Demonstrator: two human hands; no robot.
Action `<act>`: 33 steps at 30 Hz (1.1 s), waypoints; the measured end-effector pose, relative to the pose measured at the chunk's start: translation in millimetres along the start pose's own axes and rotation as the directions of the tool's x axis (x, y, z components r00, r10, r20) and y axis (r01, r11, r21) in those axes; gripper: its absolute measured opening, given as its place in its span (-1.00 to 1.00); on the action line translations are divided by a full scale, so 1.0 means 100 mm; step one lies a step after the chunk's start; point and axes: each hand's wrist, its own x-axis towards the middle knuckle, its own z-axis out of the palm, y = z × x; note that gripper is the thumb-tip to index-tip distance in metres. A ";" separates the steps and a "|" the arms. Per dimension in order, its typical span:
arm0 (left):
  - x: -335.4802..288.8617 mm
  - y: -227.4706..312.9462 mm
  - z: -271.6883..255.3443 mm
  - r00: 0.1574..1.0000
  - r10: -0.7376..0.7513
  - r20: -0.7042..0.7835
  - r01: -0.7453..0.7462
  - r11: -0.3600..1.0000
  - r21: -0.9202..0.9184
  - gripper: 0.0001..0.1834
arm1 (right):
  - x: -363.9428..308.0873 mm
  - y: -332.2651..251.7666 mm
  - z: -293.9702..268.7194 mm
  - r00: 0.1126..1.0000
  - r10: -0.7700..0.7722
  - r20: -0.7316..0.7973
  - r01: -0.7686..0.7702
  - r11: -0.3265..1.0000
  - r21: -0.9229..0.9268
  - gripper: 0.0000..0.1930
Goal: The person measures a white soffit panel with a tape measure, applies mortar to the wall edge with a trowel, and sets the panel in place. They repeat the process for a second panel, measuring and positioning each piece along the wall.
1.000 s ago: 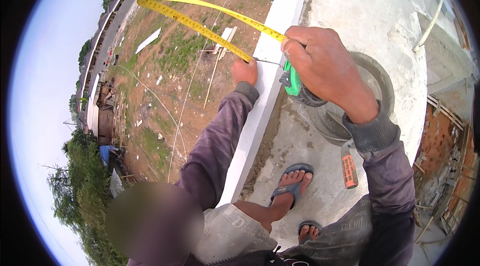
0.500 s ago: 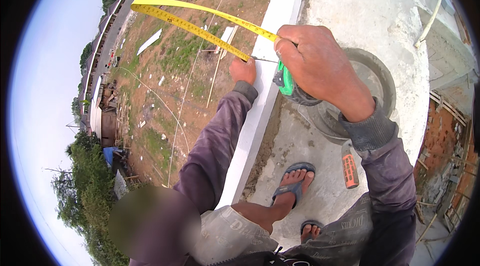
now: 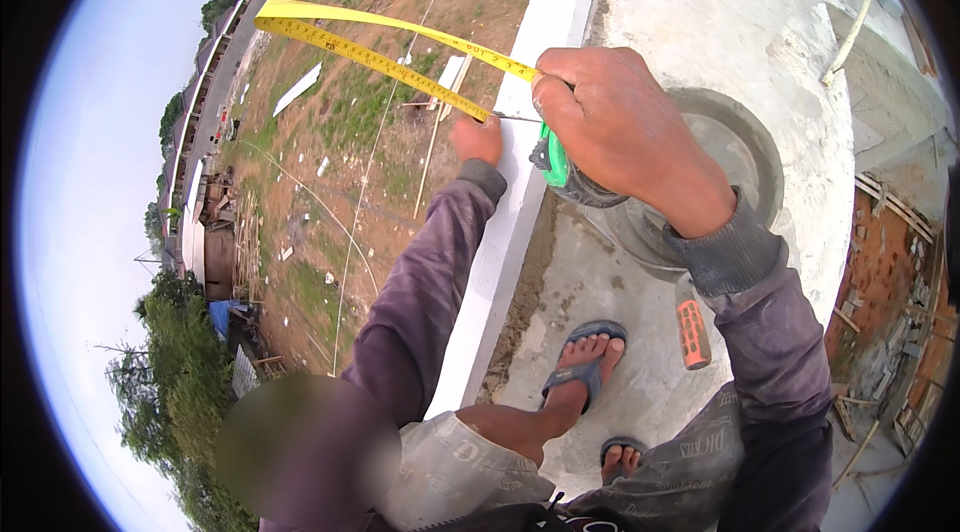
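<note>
In my right hand (image 3: 630, 132) is a green and black tape measure (image 3: 553, 158), its case partly covered by my closed fingers. The yellow tape blade (image 3: 380, 62) runs from that hand out to the left, folds in a sharp bend and comes back to my left hand (image 3: 477, 140). My left fingers are closed at the blade's near end, against the outer side of a low white block wall (image 3: 495, 262); their tips are hidden. A thin dark line spans the wall's top between both hands.
Right of the wall, a round grey mortar tub (image 3: 765, 152) stands on the concrete floor (image 3: 650, 412). A tool with an orange and black handle (image 3: 692, 334) leans by it. My sandalled feet (image 3: 590, 357) are close to the wall. Beyond, rough ground (image 3: 300, 282) lies lower down.
Both hands, the tape and the wall sit slightly farther left in the picture, as the whole view has shifted a little. The grips stay the same.
</note>
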 end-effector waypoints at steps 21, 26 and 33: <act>-2.05 0.68 -2.67 0.959 0.158 0.237 -0.207 0.958 0.198 -0.88 | -0.53 -0.51 -1.29 0.634 0.530 0.563 -0.629 0.777 -0.024 -0.76; -2.74 0.95 -3.61 0.744 0.168 0.646 -0.394 0.892 0.223 -0.88 | -0.95 -1.20 -1.29 0.258 0.282 0.924 -0.556 0.826 -0.097 -0.69; -3.25 0.56 -3.70 0.674 0.250 0.695 -0.443 0.890 0.110 -0.37 | -2.23 -1.40 -0.49 0.120 0.165 0.979 -0.516 0.853 -0.081 -0.62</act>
